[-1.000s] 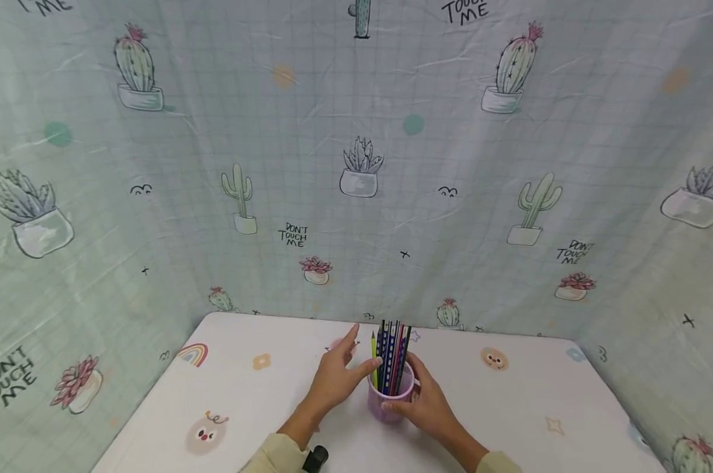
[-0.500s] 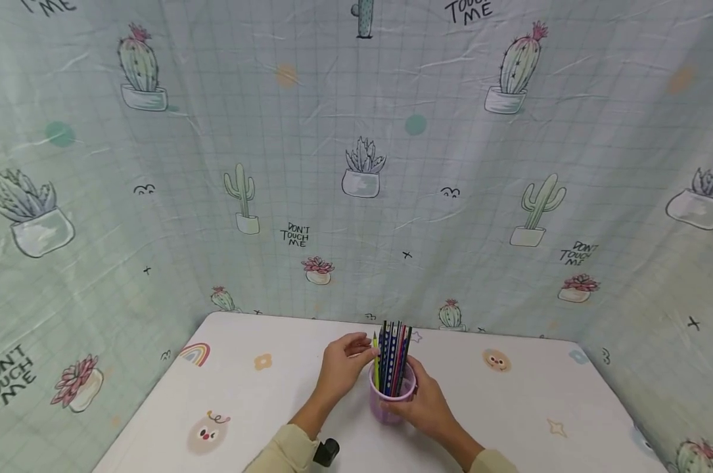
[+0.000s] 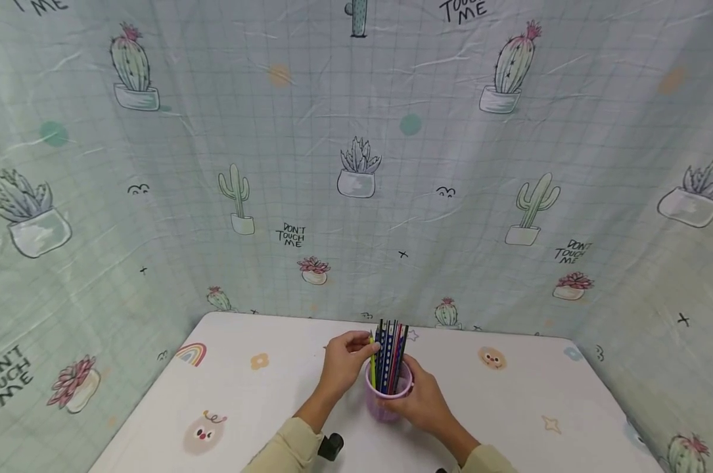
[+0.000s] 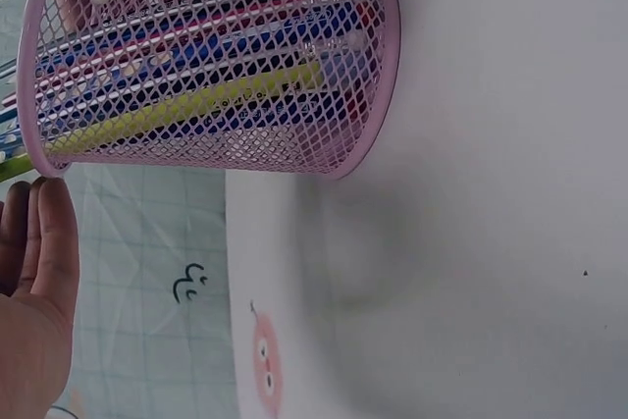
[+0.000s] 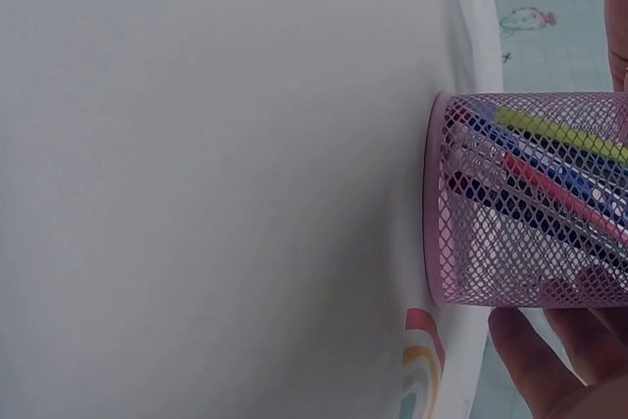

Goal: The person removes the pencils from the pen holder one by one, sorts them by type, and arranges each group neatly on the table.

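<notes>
A pink mesh pencil cup (image 3: 382, 410) stands upright on the table, filled with several dark patterned pencils (image 3: 390, 358) and one yellow-green pencil (image 3: 372, 374) at its left side. My right hand (image 3: 424, 399) grips the cup from the right, thumb at the near side and fingers round the back. With thumb and fingertips, my left hand (image 3: 341, 362) pinches the upper part of the yellow-green pencil, whose lower end shows through the mesh inside the cup (image 4: 388, 66). In the right wrist view, right-hand fingers (image 5: 535, 360) lie along the cup's wall.
The table has a white cover (image 3: 498, 407) printed with smiling faces, a rainbow and stars. A pale green cloth (image 3: 309, 217) with cactus prints hangs behind and at both sides. Near my left sleeve (image 3: 291, 447) there is a small black object (image 3: 331, 447).
My left hand has gone from spread fingers beside the cup to curled fingers at the yellow-green pencil's upper part. The right hand keeps its hold on the cup, which stays in place.
</notes>
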Available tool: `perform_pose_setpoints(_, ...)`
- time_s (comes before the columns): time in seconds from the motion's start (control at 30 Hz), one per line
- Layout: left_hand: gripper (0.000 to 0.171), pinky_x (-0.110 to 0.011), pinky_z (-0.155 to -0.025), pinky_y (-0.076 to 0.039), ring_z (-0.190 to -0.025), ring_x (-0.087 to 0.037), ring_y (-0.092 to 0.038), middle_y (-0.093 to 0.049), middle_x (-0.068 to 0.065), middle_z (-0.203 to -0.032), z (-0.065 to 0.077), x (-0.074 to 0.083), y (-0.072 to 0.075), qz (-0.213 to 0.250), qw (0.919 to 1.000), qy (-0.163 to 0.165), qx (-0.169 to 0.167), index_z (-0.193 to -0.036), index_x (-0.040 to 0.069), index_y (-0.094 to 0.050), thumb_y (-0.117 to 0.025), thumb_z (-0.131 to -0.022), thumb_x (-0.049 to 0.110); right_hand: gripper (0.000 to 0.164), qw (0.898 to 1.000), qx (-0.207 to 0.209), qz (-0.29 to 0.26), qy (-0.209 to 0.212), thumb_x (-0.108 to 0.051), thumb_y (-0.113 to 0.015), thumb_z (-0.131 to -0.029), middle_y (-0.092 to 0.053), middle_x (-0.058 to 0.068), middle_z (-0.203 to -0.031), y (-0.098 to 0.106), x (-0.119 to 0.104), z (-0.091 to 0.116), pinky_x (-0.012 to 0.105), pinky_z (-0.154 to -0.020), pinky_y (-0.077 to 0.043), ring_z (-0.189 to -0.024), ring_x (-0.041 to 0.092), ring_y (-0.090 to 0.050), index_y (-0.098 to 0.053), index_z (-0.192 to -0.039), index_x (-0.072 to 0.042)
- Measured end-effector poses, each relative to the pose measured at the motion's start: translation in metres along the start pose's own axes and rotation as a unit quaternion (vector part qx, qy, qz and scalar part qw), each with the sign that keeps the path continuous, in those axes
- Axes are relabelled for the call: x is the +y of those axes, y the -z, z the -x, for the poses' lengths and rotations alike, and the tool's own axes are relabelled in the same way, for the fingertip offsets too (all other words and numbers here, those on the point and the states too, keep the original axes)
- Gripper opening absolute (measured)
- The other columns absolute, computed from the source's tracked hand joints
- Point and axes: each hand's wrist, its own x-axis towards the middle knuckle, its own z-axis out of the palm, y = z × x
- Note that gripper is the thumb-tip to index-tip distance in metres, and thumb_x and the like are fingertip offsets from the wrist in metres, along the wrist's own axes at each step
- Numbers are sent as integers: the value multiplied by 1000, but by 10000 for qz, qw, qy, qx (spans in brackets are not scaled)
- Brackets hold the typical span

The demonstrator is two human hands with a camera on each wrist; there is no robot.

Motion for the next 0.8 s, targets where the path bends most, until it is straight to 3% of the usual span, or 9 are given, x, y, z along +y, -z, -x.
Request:
perform_pose_setpoints(0.3, 27, -22, -79, -62, -90, -14, -70, -78, -14, -104, 0, 3, 1, -20, 10000, 54, -35, -111, 1, -77, -80, -93, 21, 94, 9997, 67, 68, -213, -28, -101, -64, -70, 14, -134, 0, -2, -1, 47, -104, -57, -122, 29, -69, -54, -143, -7)
perform_pose_setpoints(0.53, 24, -26, -80, -64, -90, -17, -74, -77, -16, -105, -1, 5, 0, 227, 9995, 167, -114, -111, -1, -77, -77, -95, 18, 94, 9991, 116, 125, -377, -31, -102, -63, -70, 14, -133, -1, -1, -3, 50, -104, -57, -122, 31, -69, -56, -140, -4)
perform_pose_setpoints(0.8, 22, -26, -77, -64, -83, -15, -75, -78, -17, -99, -2, 6, -1, 92, 9999, 66, 114, -107, -5, -77, -77, -95, 13, 94, 9991, 120, 108, -390, -29, -102, -61, -71, 15, -132, -1, -2, -2, 50, -104, -57, -121, 31, -69, -57, -139, -3)
